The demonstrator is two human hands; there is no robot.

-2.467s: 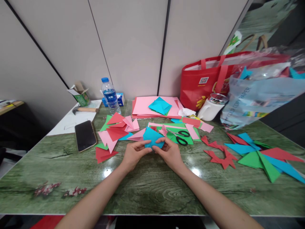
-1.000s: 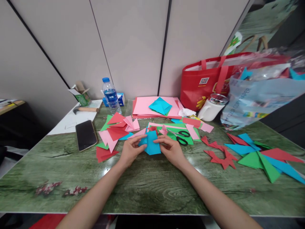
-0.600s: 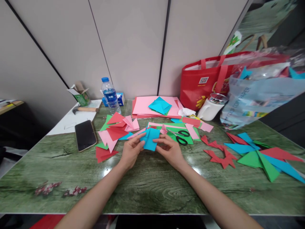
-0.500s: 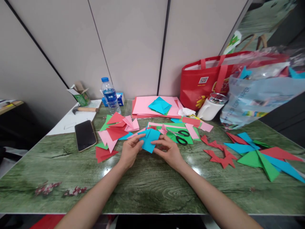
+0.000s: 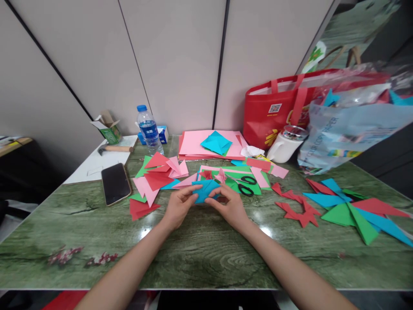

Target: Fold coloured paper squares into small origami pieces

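Between my two hands is a folded piece of blue paper (image 5: 205,192), held just above the table. My left hand (image 5: 178,206) pinches its left end, and my right hand (image 5: 229,206) grips the right end with thumb and fingers. Behind it lie green and pink paper sheets (image 5: 262,180) with black-handled scissors (image 5: 247,186) on top. To the left is a loose pile of folded red, pink, green and blue papers (image 5: 158,180). A red zigzag ring of folded paper (image 5: 301,211) rests to the right.
Folded strips (image 5: 350,211) spread at the right. A phone (image 5: 116,184), hammer (image 5: 115,148) and water bottle (image 5: 150,131) stand or lie at the left. Pink sheets (image 5: 190,144) lie at the back, beside a white mug (image 5: 285,146), red bag (image 5: 258,114) and plastic paper bag (image 5: 351,133).
The blue paper has gone from an upright, taller shape to a lower, wider one between my fingers. My right thumb has come onto its near face. Other things have stayed put.
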